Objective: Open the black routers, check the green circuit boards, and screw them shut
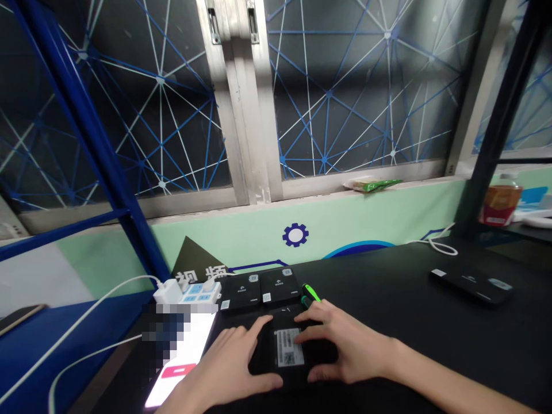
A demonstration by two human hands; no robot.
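Observation:
A flat black box (288,351) with a white label lies upside down on the black table (388,299), close to me. My left hand (230,368) grips its left edge, thumb under the near side and index finger on top. My right hand (340,342) rests on its right side, fingertips touching the label. A green-handled tool (309,293) lies just beyond the box, next to my right fingers.
Two more black boxes (259,287) sit side by side behind it. A lit phone (185,359) and a white power strip (190,292) with cables lie to the left. Another black device (472,283) and a bottle (500,204) are at the right. Windows stand behind.

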